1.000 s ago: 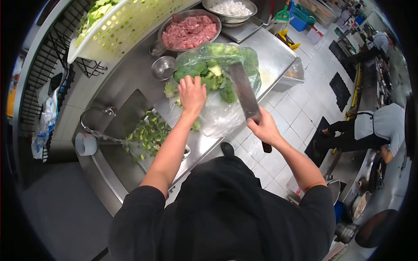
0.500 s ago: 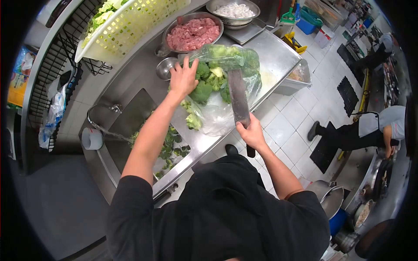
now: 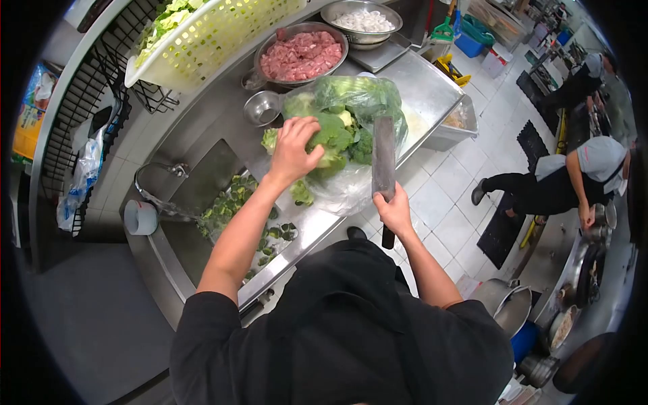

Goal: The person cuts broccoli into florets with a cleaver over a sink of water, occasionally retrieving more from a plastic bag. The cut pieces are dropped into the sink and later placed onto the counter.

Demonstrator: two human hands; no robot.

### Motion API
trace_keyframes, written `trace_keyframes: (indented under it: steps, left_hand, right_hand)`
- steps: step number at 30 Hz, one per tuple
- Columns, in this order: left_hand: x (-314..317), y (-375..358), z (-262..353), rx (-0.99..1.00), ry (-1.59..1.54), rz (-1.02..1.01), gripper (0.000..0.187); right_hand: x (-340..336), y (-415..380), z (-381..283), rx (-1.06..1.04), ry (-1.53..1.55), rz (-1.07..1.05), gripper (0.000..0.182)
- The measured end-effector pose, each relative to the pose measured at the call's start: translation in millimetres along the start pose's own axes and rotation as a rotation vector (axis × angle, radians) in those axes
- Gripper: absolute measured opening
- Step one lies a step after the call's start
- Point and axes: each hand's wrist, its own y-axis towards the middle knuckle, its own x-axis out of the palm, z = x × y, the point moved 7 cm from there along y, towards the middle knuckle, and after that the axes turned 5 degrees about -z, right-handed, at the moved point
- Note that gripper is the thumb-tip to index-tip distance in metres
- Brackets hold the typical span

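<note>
My left hand [image 3: 295, 146] is closed on a head of broccoli [image 3: 330, 133], its fingers curled over the left side; the underside of the grip is hidden. My right hand [image 3: 393, 210] grips a cleaver [image 3: 383, 155] around the handle, with the broad blade pointing away from me. Beneath and behind the broccoli lies a clear plastic bag [image 3: 341, 196], with more green heads inside its far part. A cut piece of broccoli [image 3: 301, 193] rests at the bag's near left edge.
Left of the counter, a sink [image 3: 177, 216] holds broccoli pieces under running water. Behind stand a bowl of raw meat [image 3: 302, 55], a colander of white pieces [image 3: 364, 21], a small metal bowl [image 3: 262, 108] and a perforated basket [image 3: 223, 44]. A co-worker [image 3: 580, 169] stands at right.
My left hand has gone from spread fingers at the bag's edge to curled on a broccoli head, which is lifted nearer. The cleaver has shifted slightly right. The co-worker has moved.
</note>
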Motion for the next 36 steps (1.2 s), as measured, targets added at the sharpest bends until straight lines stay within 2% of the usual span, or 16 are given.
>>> trace_keyframes:
  steps: [3, 5, 7, 9, 11, 13, 14, 15, 17, 18, 22, 25, 27, 29, 33, 36]
  left_hand:
    - [-5, 2, -16, -0.062, -0.198, 0.125, 0.033]
    - [3, -6, -59, -0.392, -0.695, 0.159, 0.025]
    - [-9, -11, -69, -0.478, -0.881, 0.171, 0.024]
    - [-20, -31, -81, -0.675, -1.471, 0.317, 0.027]
    - [-51, -52, -85, -0.611, -1.481, 0.341, 0.032]
    - [-86, -82, -72, -0.640, -1.876, 0.443, 0.052]
    - [-101, -106, -77, -0.611, -1.817, 0.495, 0.069]
    - [-93, -135, -91, -0.271, -2.294, 0.350, 0.080]
    - [-89, -188, -89, -0.240, -2.246, 0.394, 0.096]
    - [-83, -218, -104, -0.322, -2.271, 0.591, 0.106]
    - [-101, -306, -131, -0.225, -2.331, 0.961, 0.086]
    - [-140, -345, -122, -0.332, -2.154, 0.989, 0.077]
    - [-160, -359, -111, -0.570, -1.927, 0.802, 0.071]
    - [-152, -401, -128, -0.750, -1.828, 0.812, 0.055]
    - [-179, -402, -111, -0.792, -1.667, 0.694, 0.058]
    - [-186, -409, -111, -0.820, -1.644, 0.611, 0.062]
  right_hand:
    - [4, 2, 8, 0.015, -0.022, 0.017, 0.026]
    - [7, 0, 6, -0.008, -0.041, 0.027, 0.026]
    - [12, 1, 1, -0.003, -0.050, 0.033, 0.026]
    - [16, 1, 0, -0.017, -0.075, 0.026, 0.026]
    - [26, 1, -4, -0.032, -0.097, -0.002, 0.026]
    - [35, -4, -18, -0.072, -0.146, -0.010, 0.027]
    - [42, -7, -31, -0.121, -0.196, -0.028, 0.027]
    - [52, -10, -40, -0.171, -0.243, -0.054, 0.027]
    - [78, -14, -47, -0.276, -0.256, -0.140, 0.024]
    - [94, -18, -52, -0.269, -0.310, -0.201, 0.025]
    - [163, -36, -64, -0.366, -0.471, -0.436, 0.028]
    - [221, -58, -89, -0.519, -0.387, -0.579, 0.025]
    - [255, -71, -105, -0.642, -0.318, -0.670, 0.024]
    - [283, -78, -111, -0.680, -0.317, -0.725, 0.025]
    - [328, -107, -165, -0.849, -0.318, -0.768, 0.028]
    - [327, -144, -230, -1.245, -0.136, -0.622, 0.033]
